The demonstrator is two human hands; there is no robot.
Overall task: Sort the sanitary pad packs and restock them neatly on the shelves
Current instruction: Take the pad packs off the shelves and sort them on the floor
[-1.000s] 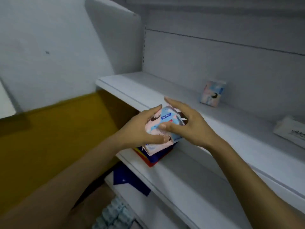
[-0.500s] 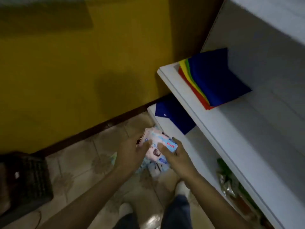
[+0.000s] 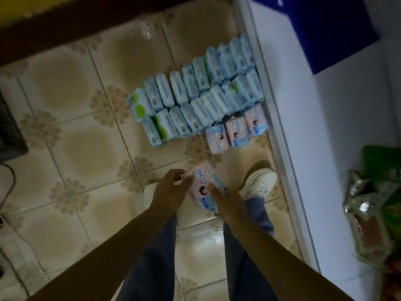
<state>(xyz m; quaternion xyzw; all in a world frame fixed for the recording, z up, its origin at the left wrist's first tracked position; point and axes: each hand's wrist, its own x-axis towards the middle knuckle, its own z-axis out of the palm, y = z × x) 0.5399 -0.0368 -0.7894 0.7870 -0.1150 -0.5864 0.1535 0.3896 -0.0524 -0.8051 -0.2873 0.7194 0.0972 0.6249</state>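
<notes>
I hold a pink and blue sanitary pad pack [image 3: 201,187] above the tiled floor, between both hands. My left hand [image 3: 171,190] grips its left side and my right hand [image 3: 225,198] grips its right side. On the floor ahead stand two rows of several light blue pad packs [image 3: 195,92], some with green marks. Three pink and blue packs [image 3: 236,131] lie in a row just below them, beside the white shelf base [image 3: 280,131].
A white bottom shelf [image 3: 338,127] runs along the right, with a blue item [image 3: 329,29] at its far end and green and silver packets [image 3: 373,205] nearer me. My white shoe [image 3: 260,181] is on the floor under the pack. A dark object [image 3: 10,131] and cable lie at left.
My view has swung from the upper shelves down to the floor. Both hands carried the pink and blue pack down from the shelf edge to above the rows on the floor.
</notes>
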